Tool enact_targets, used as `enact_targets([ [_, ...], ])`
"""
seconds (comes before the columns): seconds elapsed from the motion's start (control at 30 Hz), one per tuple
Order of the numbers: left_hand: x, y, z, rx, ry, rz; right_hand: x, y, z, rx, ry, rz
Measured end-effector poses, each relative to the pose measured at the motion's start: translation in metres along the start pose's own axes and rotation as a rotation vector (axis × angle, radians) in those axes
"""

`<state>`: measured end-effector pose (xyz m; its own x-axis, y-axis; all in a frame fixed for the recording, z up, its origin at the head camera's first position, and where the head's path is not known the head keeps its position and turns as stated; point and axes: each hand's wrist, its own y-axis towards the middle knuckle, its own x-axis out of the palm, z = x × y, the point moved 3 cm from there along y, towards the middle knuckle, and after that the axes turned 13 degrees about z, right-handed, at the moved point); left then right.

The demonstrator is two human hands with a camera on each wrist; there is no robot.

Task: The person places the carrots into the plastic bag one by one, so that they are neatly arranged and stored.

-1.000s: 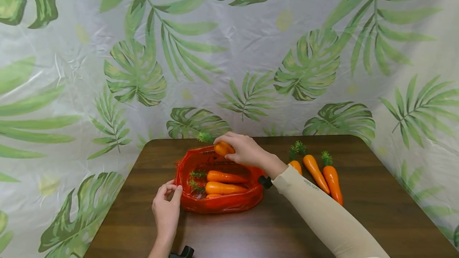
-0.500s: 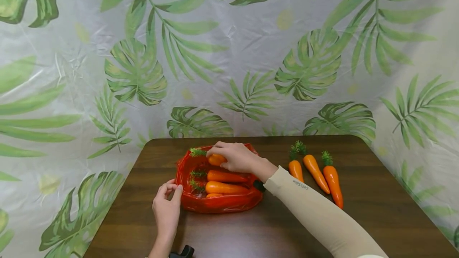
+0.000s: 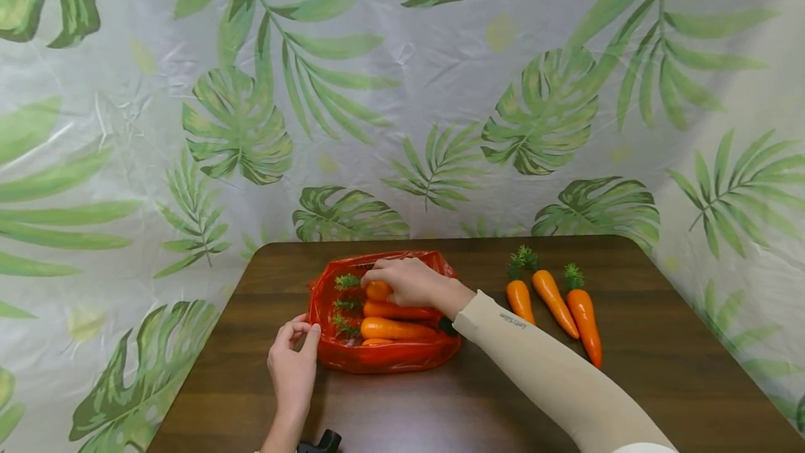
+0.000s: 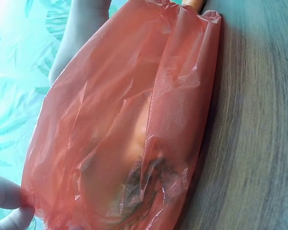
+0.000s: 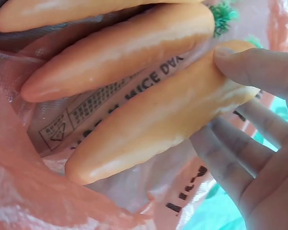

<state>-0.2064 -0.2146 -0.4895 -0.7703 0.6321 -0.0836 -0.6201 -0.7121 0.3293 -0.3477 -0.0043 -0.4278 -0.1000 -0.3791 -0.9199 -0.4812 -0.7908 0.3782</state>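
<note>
A red plastic bag (image 3: 390, 361) lies on the table with its mouth spread open. My left hand (image 3: 294, 358) pinches the bag's left rim; in the left wrist view its fingertips (image 4: 12, 203) grip the thin film. Inside the mouth, my right hand (image 3: 411, 282) holds an orange carrot (image 5: 158, 117) near its leafy end, thumb on one side and fingers on the other. Below it in the bag lie a carrot (image 3: 388, 310), another carrot (image 3: 396, 329) and part of a lower one (image 3: 376, 342), their green tops toward the left.
Right of the bag, three carrots lie on the brown table (image 3: 484, 383): a left one (image 3: 518, 299), a middle one (image 3: 553, 303) and a right one (image 3: 585, 327). A leaf-patterned sheet (image 3: 440, 89) hangs behind. Some black gear (image 3: 322, 442) shows at the bottom edge.
My right hand has moved down and slightly left, bringing its carrot from above the bag's back rim into the bag. The left hand keeps its grip in the same place.
</note>
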Motion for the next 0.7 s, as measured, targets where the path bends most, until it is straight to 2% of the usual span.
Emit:
enact_targets([
  [0.7,0.0,-0.001,0.001,0.001,0.014,-0.012,0.026,0.003,0.011,0.074,-0.044,-0.069],
])
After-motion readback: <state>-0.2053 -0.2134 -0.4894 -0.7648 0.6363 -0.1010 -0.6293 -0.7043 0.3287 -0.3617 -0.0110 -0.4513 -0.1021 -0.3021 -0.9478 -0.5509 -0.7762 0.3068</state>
